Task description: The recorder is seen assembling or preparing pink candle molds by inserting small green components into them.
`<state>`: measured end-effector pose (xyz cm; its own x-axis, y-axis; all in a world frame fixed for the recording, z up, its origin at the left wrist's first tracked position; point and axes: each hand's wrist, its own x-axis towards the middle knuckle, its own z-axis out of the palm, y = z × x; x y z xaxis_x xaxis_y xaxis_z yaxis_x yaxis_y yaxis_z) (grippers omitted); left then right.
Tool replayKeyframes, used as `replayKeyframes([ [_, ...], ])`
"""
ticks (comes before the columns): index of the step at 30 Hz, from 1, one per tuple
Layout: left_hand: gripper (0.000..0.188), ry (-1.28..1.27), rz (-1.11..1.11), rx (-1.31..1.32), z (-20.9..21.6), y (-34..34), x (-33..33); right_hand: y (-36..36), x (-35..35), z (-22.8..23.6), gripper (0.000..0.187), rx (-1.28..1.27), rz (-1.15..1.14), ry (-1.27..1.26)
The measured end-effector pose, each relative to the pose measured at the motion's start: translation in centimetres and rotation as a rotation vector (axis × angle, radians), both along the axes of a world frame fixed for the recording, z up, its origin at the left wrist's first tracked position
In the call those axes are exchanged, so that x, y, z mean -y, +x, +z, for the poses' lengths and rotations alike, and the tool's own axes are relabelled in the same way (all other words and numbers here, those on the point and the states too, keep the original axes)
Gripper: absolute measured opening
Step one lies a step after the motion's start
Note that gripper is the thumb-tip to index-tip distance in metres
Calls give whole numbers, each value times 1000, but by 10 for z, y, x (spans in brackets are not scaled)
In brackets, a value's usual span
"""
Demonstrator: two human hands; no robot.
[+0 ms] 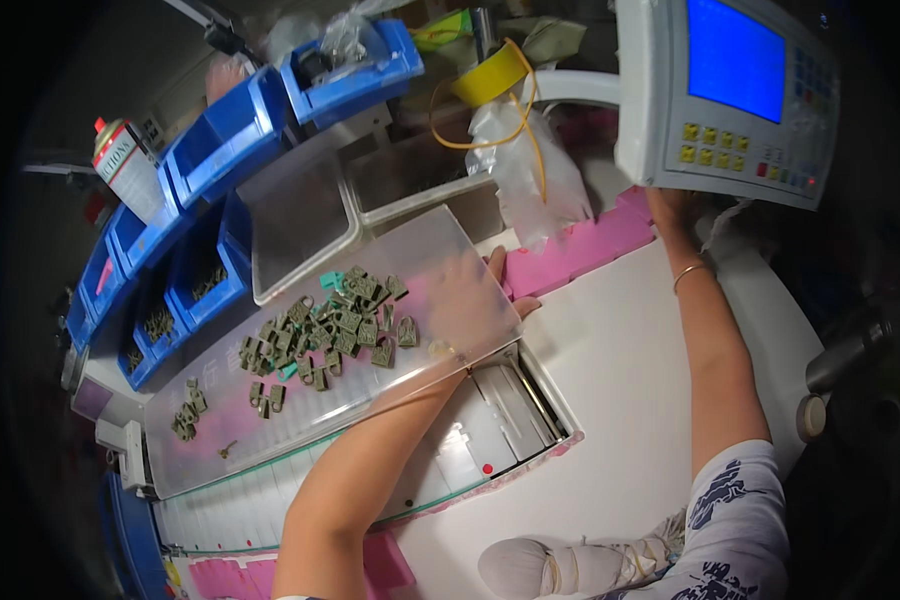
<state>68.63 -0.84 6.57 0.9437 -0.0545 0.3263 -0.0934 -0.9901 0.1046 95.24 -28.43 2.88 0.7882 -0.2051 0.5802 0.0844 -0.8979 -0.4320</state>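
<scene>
A translucent plastic tray (440, 240) slants across the middle, with many small bronze-coloured padlocks (348, 322) and a few teal pieces on it. My left hand (470, 300) reaches beneath its right end and shows hazily through the plastic. Its thumb and a finger stick out, spread apart, at the left end of a pink strip (580, 250). At the strip's other end is my right hand (670, 210), its fingers mostly hidden below the control panel (735, 100). Whether either hand grips the strip I cannot tell.
Blue bins (210, 135) with small metal parts curve along the left. Behind the tray stand clear plastic tubs (305, 230). A spray can (128, 165) stands at far left. White channels (480, 435) run under the tray; a wrapped grey bundle (570, 568) lies near me.
</scene>
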Motion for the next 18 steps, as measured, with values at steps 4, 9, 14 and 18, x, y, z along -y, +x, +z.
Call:
replayKeyframes([
  [4,79,100,-61,166,-14,5,-13,-24,-21,8,70,-39,53,-324],
  [9,72,107,-151,1,-4,-3,12,13,22,-15,58,99,418,-246],
  [14,72,2,-217,57,-10,-49,65,-9,68,-20,56,-347,300,-345],
  [18,72,81,-255,6,-4,-92,86,-78,97,-22,67,-405,178,-493],
])
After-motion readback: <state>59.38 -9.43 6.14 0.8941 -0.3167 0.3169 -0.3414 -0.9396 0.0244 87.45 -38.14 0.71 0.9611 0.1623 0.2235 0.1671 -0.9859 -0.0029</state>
